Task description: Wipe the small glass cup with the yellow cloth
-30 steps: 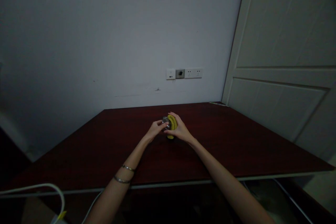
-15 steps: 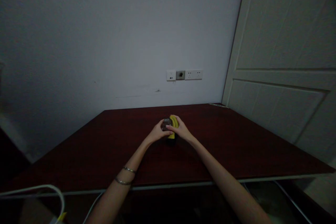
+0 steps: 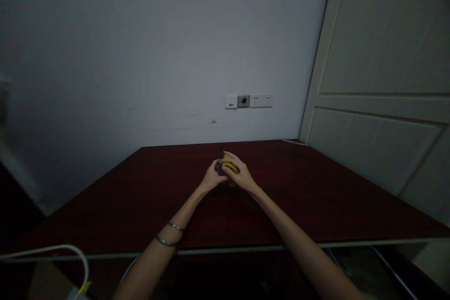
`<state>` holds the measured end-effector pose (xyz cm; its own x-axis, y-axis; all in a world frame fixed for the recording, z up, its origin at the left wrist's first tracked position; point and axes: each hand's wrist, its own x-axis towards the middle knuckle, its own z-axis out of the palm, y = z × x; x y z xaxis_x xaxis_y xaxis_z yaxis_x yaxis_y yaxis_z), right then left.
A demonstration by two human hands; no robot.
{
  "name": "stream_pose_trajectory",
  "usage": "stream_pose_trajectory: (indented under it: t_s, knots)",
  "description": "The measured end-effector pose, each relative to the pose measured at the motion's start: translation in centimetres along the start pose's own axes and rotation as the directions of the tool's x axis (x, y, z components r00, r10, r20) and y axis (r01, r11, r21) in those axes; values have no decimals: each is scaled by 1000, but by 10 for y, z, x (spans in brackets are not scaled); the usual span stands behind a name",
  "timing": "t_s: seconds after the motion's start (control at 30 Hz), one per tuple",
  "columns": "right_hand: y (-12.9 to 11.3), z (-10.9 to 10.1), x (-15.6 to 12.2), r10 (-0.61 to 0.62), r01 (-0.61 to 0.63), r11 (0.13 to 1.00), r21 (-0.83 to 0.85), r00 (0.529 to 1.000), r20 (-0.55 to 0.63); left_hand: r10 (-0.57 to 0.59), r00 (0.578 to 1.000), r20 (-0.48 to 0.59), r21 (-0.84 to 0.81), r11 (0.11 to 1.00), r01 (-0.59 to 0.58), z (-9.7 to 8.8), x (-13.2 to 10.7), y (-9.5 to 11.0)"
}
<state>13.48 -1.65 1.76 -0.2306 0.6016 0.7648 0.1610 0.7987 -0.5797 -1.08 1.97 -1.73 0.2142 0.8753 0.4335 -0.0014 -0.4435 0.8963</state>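
Above the middle of the table, my two hands meet around a few small objects. My left hand (image 3: pixel 212 176) is closed around a dark, shiny, rounded thing (image 3: pixel 220 167) that looks partly see-through; its kind cannot be made out. On the right, my right hand (image 3: pixel 242 174) wraps over yellow bananas (image 3: pixel 231 167), with its fingers across their top and its thumb toward the left hand. The bananas press against or sit just beside the dark thing. Their lower end shows below the hands, and much of both things is hidden by fingers.
The dark red table (image 3: pixel 140 201) reaches back to a pale wall with a row of sockets (image 3: pixel 260 100). A white panelled door (image 3: pixel 379 103) stands at the right. A white cable (image 3: pixel 66 247) loops over the front left edge.
My right hand's fingers have moved left over the top of the bananas, covering more of them and of the dark thing. The view has shifted slightly.
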Motion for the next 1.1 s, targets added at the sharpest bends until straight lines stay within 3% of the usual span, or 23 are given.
stream_pose_trajectory:
  t_s: [0.17, 0.27, 0.4, 0.53, 0.73, 1.0, 1.1]
  knots:
    - [3, 3, 10, -30, 30, 1000, 11, 1000, -3, 107, 994, 5, 113, 988, -107, 0, -3, 7]
    - [15, 5, 21, 58, -53, 994, 98, 998, -41, 176, 984, 2, 257, 951, -170, 0, -7, 17]
    - [23, 8, 28, 173, -158, 969, 188, 982, -70, 193, 981, -4, 320, 930, -181, -1, -9, 21]
    - [10, 10, 20, 20, -16, 999, 51, 996, -85, 167, 984, -54, 305, 941, -143, -2, -3, 12]
    - [-7, 8, 13, -137, 146, 982, -117, 988, 75, 164, 983, -80, 182, 972, -148, -2, 0, 7]
    - [17, 6, 35, 135, -129, 987, 93, 989, -61, 176, 984, -1, 296, 940, -168, 1, -9, 29]
    - [13, 6, 28, 97, -95, 995, 23, 992, -79, 143, 990, -6, 290, 947, -136, 3, -8, 28]
